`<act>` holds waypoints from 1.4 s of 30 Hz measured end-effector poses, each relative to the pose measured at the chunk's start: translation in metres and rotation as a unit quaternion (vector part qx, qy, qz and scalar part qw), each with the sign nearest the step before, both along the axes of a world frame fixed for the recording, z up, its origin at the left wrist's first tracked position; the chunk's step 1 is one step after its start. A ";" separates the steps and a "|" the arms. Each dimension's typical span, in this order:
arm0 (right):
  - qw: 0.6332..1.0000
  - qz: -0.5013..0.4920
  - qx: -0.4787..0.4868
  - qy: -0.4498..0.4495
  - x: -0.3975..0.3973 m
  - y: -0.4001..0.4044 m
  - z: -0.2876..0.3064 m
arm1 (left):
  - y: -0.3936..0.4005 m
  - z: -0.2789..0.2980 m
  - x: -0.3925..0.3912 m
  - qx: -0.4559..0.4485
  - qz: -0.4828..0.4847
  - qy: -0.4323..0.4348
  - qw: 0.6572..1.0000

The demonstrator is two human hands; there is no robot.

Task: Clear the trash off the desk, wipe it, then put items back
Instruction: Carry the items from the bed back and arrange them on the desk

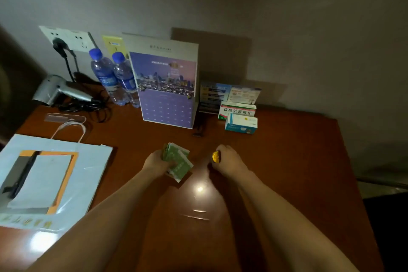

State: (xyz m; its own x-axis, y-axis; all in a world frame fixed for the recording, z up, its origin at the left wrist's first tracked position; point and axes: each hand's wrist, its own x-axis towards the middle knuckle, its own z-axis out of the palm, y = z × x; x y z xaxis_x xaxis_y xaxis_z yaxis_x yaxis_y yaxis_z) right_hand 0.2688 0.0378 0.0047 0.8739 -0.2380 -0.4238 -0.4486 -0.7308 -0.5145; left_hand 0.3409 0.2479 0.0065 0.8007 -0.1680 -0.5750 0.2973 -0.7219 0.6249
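Observation:
Over the middle of the brown desk (287,161), my left hand (155,162) grips a bundle of green and white packets (178,159), its fingers curled under them. A short way to the right, my right hand (229,159) holds a small round yellow object (216,156) between thumb and fingers, just above the desk top. The two hands are apart. Both forearms reach in from the bottom edge.
A white paper bag (50,179) lies flat at the left. Along the wall stand a hair dryer (57,90) with its cord, two water bottles (114,77), a purple calendar stand (167,86), a leaflet holder (229,93) and two medicine boxes (239,118).

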 end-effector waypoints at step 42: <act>0.997 0.014 -0.079 -0.005 0.058 -0.001 -0.063 | -0.046 -0.062 0.082 -0.088 -0.086 0.107 0.987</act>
State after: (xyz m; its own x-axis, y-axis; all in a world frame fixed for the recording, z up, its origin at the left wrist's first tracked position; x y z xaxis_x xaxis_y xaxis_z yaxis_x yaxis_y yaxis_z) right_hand 0.3271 0.0365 -0.0585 0.8852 -0.2770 -0.3738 -0.4226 -0.8147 -0.3971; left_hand 0.4227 0.2017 -0.0555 0.6157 -0.4030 -0.6772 0.3179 -0.6593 0.6813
